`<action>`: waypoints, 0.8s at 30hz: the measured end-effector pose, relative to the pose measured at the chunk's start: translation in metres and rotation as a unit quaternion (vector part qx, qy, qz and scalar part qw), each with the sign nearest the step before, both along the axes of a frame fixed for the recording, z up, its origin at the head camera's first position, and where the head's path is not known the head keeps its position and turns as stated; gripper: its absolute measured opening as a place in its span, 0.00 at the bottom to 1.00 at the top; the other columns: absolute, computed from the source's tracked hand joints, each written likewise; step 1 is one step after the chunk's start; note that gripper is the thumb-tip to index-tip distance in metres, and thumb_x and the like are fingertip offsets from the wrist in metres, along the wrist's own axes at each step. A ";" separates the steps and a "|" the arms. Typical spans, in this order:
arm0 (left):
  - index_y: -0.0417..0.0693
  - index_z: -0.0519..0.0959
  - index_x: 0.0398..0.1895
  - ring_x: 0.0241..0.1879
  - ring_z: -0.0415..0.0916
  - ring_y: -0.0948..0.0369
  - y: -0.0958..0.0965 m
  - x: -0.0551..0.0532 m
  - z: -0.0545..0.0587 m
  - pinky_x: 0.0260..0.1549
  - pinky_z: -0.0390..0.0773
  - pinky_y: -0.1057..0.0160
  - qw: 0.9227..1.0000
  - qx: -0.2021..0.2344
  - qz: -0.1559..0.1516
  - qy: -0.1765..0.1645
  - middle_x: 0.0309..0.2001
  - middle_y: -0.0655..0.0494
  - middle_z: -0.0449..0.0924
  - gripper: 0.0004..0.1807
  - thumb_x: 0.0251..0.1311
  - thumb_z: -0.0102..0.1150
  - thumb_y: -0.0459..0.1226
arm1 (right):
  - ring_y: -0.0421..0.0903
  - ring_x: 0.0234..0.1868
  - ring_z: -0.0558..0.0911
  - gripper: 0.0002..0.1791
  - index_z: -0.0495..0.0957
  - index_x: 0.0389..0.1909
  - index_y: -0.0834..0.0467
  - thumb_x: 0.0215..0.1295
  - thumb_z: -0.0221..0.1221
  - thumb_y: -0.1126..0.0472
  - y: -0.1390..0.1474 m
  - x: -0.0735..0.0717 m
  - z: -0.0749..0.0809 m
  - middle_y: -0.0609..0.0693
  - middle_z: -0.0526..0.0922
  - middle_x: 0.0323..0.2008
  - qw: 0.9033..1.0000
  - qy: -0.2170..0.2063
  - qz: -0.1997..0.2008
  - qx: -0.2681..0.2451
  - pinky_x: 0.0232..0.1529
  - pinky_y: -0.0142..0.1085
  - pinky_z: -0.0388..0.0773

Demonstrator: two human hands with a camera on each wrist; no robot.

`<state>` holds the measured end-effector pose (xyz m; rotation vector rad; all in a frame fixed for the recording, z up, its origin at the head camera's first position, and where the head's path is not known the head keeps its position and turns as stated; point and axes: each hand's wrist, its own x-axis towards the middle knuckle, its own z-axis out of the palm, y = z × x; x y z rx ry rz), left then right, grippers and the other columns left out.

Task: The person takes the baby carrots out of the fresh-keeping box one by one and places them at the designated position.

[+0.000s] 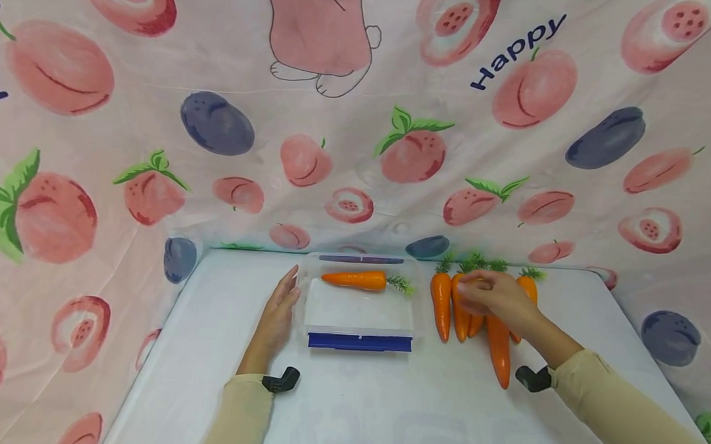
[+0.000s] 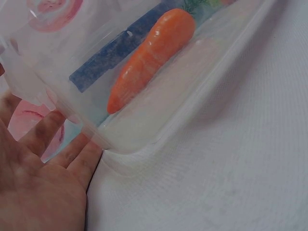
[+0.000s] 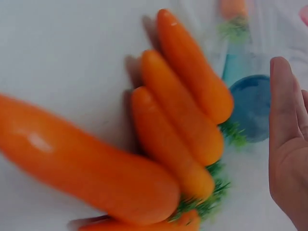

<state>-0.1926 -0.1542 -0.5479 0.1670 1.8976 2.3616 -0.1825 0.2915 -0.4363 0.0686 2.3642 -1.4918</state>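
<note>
My left hand (image 1: 275, 318) rests its straight fingers against the left side of a clear plastic container (image 1: 357, 315) with blue latches. Lying along the back of that container is one orange carrot (image 1: 355, 279), its green top pointing right. My right hand (image 1: 504, 298) is over a row of several carrots to the right, holding nothing. In the right wrist view, its extended fingers (image 3: 283, 103) are beside the green tops. One long carrot (image 3: 91, 161) reaches nearer the front than its neighbours. From the head view, the hand partly hides the middle carrots.
A white table (image 1: 347, 407) lies under everything. Behind it hangs a fruit-print curtain (image 1: 347, 129) that meets the table's back edge. The container's front latch (image 1: 359, 342) is folded outward toward the near side. A dark wrist device (image 1: 533, 379) is at the right cuff.
</note>
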 end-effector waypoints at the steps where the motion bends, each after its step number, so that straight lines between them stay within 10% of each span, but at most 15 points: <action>1: 0.56 0.54 0.82 0.81 0.45 0.51 0.000 0.000 0.000 0.81 0.44 0.47 1.000 -0.001 0.000 0.000 0.82 0.48 0.50 0.31 0.79 0.44 0.40 | 0.56 0.55 0.87 0.38 0.71 0.66 0.64 0.67 0.65 0.41 -0.003 -0.002 0.002 0.67 0.80 0.60 1.000 -0.001 0.003 -0.009 0.53 0.41 0.85; 24: 0.58 0.55 0.82 0.81 0.46 0.48 -0.002 0.000 -0.001 0.80 0.44 0.45 1.000 -0.014 0.000 0.001 0.81 0.46 0.50 0.30 0.79 0.45 0.42 | 0.65 0.59 0.83 0.32 0.76 0.61 0.61 0.61 0.72 0.51 -0.097 -0.055 0.038 0.67 0.82 0.57 0.991 0.006 0.107 -0.073 0.55 0.48 0.84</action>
